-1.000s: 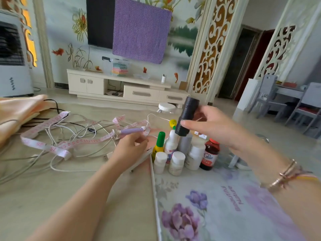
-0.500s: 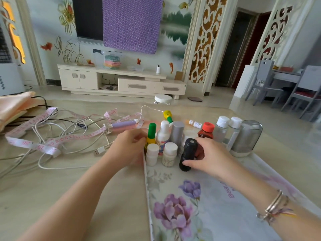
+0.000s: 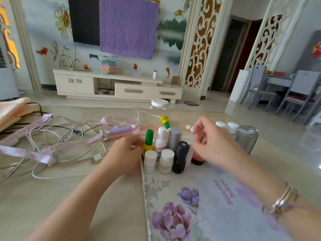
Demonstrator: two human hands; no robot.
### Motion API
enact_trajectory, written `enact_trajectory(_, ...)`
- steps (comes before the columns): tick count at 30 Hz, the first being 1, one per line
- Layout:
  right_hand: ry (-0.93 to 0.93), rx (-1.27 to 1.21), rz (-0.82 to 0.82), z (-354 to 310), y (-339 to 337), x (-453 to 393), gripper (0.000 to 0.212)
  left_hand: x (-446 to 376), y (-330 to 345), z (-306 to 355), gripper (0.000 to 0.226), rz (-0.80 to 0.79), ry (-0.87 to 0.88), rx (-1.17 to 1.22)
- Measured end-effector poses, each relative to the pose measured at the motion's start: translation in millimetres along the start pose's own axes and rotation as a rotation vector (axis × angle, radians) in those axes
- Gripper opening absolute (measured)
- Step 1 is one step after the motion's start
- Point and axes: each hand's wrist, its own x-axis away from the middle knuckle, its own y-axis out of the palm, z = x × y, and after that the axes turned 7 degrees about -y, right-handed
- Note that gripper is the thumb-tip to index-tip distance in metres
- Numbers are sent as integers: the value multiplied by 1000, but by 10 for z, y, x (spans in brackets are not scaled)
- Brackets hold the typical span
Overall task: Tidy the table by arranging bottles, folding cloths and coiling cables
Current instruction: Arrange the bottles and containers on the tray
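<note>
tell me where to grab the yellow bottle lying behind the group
Pinch the yellow bottle across its yellow body, coming from above. It lies on its side with the green cap toward the standing bottles, so the body is the wider, freer end.

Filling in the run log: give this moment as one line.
step: arranging bottles | black bottle: upright in cluster, not held | right hand: above bottles, holds nothing | left hand: at mat edge | cables: uncoiled

Left hand point(image 3: 124, 154) resting low, fingers curled under; right hand point(image 3: 212, 142) raised, fingers loosely curled.
</note>
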Motion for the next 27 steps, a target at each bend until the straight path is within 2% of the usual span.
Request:
enact_trajectory(2,-14,114,-37,-48,-133,-341,15,-53,-7,-13,32,10,-20,-10)
enact_trajectory(4,27,305,-168,-36,-137,-782,13,-110,-17,-30,30,15,-21,-50)
enact_trajectory(6,77,513,-391,28,-39,-1206,18,-172,-19,-43,28,11,-9,-76)
enact_trajectory(9,126,631,-809,180,172,-1623,34,-292,-21,-55,25,-18,-22,-110)
enact_trajectory(12,162,740,-1024,363,340,-1810,40,-408,-25,-76,25,-67,-65,-158)
enact_trajectory(17,341,688,-1093,644,422,-1950,48,-659,-35,77,17,-226,-113,-300)
enact_trajectory(20,381,686,-1096,787,478,-2011,55,-894,-63,285,25,-394,-152,-407)
enact_trajectory(22,380,679,-1105,856,526,-2032,48,-1029,-64,380,25,-443,-151,-459)
enact_trajectory(25,383,661,-1067,950,548,-2082,25,-1147,-4,370,24,-461,-135,-532)
enact_trajectory(27,415,649,-1021,993,540,-2105,24,-1157,51,285,23,-459,-141,-543)
